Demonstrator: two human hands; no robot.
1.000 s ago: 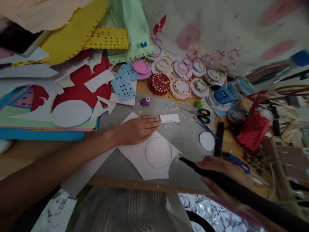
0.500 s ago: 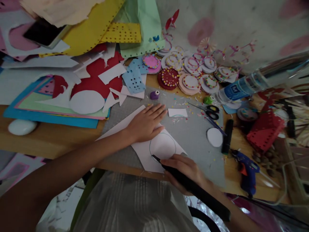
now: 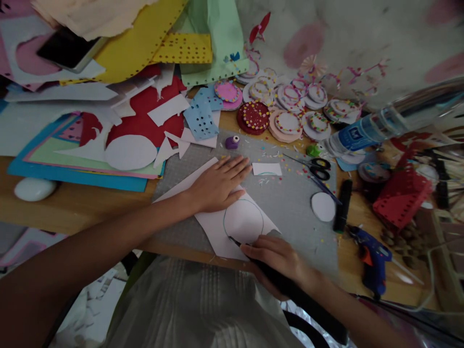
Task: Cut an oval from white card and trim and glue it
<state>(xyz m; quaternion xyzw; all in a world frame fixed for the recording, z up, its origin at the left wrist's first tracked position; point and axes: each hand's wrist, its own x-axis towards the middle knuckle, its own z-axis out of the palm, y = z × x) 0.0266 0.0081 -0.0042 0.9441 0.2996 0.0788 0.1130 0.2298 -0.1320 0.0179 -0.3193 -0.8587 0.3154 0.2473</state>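
Observation:
My left hand (image 3: 221, 186) lies flat with its fingers stretched out, pressing on a white paper sheet (image 3: 213, 237). A circle (image 3: 243, 220) is outlined in green on the sheet, just below my left thumb. My right hand (image 3: 273, 258) is closed around a long black tool (image 3: 308, 304) with a thin, pointed, blade-like tip. That tip touches the paper at the circle's lower left edge. Part of the tool's shaft is covered by my right fingers, and the circle's lower right side lies close to them. The sheet rests on a grey mat (image 3: 297, 241).
Black scissors (image 3: 319, 169), a white paper disc (image 3: 323, 207), a black marker (image 3: 342, 205) and a blue glue gun (image 3: 373, 261) lie to the right. Decorated paper discs (image 3: 253, 117) and a plastic bottle (image 3: 357, 135) stand behind. Paper scraps (image 3: 168, 110) and coloured sheets (image 3: 87, 174) cover the left.
My right hand has shifted slightly, and the tool lies a little lower, its tip still at the circle's lower left. My left hand stays pressed on the sheet.

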